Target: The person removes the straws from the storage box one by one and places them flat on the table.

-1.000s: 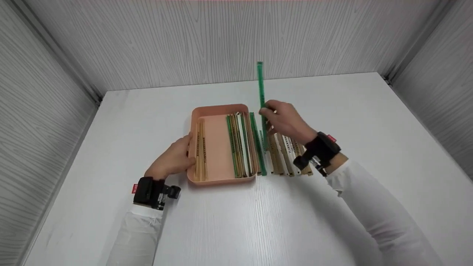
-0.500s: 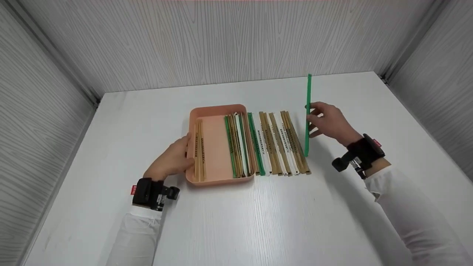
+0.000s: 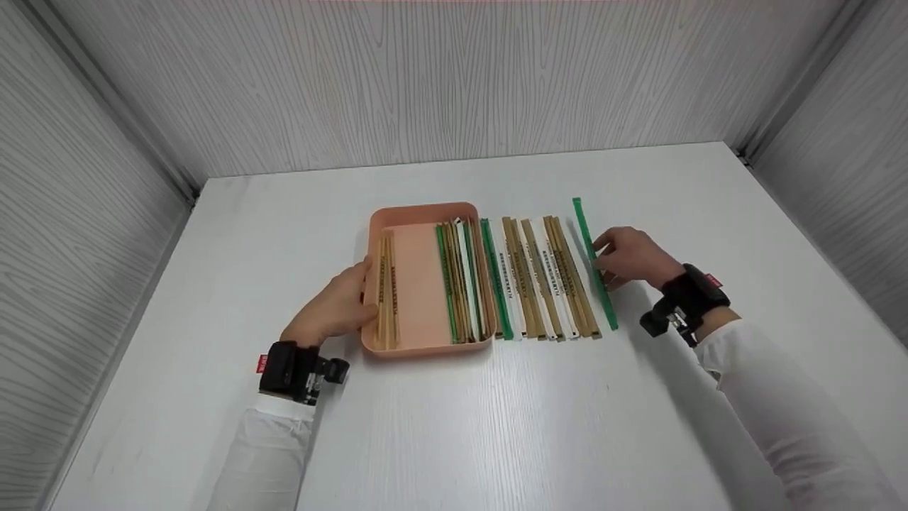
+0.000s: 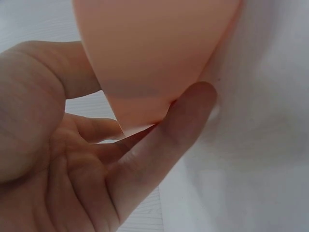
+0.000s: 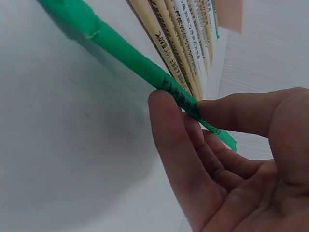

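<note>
In the head view my right hand (image 3: 633,257) pinches a slim green pack of disposable chopsticks (image 3: 584,231) between thumb and fingers, at the right end of a row of packs. Dark print shows on the green wrapper (image 5: 130,57) in the right wrist view. My left hand (image 3: 335,304) grips the left wall of a shallow pink tray (image 3: 418,287), its thumb at the rim and fingers along the outer side. Bundled at the tray's right side are green, brown and white chopstick packs (image 3: 460,280). A few tan chopsticks (image 3: 386,291) lie along its left side.
Just right of the tray, a row of chopstick packs (image 3: 525,277) in green, white and brown lies side by side on the white table (image 3: 454,426). Grey wood-grain panels (image 3: 454,78) rise behind the table and at both sides.
My right hand has carried the green chopstick pack right, from above the row to its right end, and lowered it toward the table. The left hand has stayed on the tray.
</note>
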Demonstrator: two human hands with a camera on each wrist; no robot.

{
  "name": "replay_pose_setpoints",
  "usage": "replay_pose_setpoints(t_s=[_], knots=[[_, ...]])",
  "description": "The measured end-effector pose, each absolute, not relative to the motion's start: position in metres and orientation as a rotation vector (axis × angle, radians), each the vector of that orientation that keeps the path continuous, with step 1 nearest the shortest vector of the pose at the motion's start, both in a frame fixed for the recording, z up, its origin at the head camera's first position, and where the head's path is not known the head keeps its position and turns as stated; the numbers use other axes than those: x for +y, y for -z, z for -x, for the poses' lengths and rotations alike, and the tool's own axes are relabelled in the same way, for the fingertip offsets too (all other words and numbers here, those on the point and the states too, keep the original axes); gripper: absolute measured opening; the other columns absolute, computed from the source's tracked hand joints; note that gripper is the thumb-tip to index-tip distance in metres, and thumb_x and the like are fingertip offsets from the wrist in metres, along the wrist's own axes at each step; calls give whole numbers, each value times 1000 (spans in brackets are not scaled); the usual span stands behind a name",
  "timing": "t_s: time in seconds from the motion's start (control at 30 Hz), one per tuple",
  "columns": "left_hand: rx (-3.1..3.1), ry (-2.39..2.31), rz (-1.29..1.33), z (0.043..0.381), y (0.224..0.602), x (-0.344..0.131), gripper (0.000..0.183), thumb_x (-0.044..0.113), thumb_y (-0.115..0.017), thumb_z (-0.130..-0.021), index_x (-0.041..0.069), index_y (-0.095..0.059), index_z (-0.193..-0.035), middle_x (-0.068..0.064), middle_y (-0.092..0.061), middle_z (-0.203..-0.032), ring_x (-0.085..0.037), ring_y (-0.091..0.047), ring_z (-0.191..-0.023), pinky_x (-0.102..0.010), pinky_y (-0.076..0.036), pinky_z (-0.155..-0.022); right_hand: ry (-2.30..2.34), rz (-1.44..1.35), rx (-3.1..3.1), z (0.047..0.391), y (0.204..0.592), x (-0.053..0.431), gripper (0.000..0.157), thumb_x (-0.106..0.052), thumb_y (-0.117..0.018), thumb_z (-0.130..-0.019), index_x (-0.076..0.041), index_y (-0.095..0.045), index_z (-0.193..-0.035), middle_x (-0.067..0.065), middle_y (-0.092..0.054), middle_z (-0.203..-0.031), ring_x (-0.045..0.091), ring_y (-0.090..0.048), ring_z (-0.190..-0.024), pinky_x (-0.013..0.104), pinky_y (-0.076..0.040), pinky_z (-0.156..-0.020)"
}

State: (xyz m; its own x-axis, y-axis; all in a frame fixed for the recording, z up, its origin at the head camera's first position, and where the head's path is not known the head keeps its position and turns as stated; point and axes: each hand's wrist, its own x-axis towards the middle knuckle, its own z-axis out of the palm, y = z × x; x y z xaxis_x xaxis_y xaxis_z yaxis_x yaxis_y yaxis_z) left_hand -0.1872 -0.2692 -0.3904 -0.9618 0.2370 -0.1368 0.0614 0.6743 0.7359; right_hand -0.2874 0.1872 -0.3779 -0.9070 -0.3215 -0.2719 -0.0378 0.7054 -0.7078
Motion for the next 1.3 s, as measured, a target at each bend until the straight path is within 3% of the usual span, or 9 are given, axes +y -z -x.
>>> replay_pose_setpoints(t_s=[0.2, 0.37, 1.3], knots=[[2661, -1169, -252, 187, 391, -269, 95, -7, -57, -85, -4, -6, -165, -25, -51, -148, -30, -63, -116, -36, -52, -92, 901, 273, 2595, 288, 384, 178, 41, -8, -58, -95, 13, -58, -130, 18, -65, -95, 16, -67, -68, 29, -58, -62], [2656, -1178, -257, 187, 389, -268, 94, -5, -58, -86, -4, -7, -165, -26, -52, -145, -33, -63, -119, -37, -54, -91, 879, 299, 2638, 287, 386, 176, 38, -8, -56, -94, 12, -61, -126, 16, -66, -90, 14, -67, -65, 29, -57, -60], [2679, -1161, -266, 188, 392, -270, 94, -6, -58, -84, -6, -8, -164, -27, -53, -143, -32, -62, -117, -39, -53, -93, 938, 320, 2641, 282, 390, 170, 39, -9, -57, -93, 14, -62, -124, 21, -69, -95, 15, -69, -63, 29, -58, -60]])
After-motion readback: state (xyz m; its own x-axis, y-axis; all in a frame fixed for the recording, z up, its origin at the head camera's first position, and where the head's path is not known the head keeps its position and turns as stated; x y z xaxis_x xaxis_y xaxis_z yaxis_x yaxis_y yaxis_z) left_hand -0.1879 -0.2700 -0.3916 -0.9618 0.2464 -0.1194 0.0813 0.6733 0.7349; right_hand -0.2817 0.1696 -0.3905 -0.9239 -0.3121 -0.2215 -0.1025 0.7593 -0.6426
